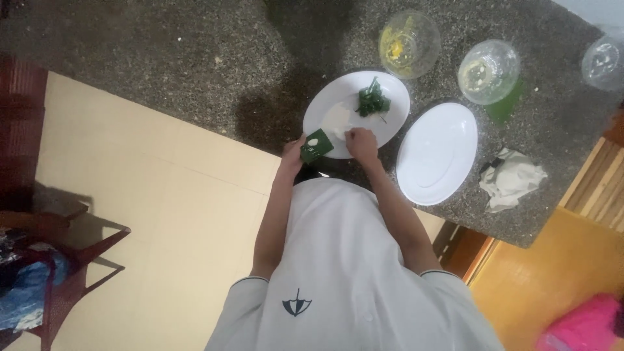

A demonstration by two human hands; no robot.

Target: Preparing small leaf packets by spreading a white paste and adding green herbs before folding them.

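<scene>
My left hand holds a small folded green leaf piece with a white dab on it, just off the near rim of a round white plate. My right hand rests at that same rim, fingers curled, next to the leaf piece. It is too small to tell whether it pinches anything. A pale white slab and a small heap of green leaves lie on the plate.
On the dark speckled counter, an oval white plate lies to the right, with a crumpled white cloth beyond it. Three glass bowls stand behind. A red chair is on the floor at left.
</scene>
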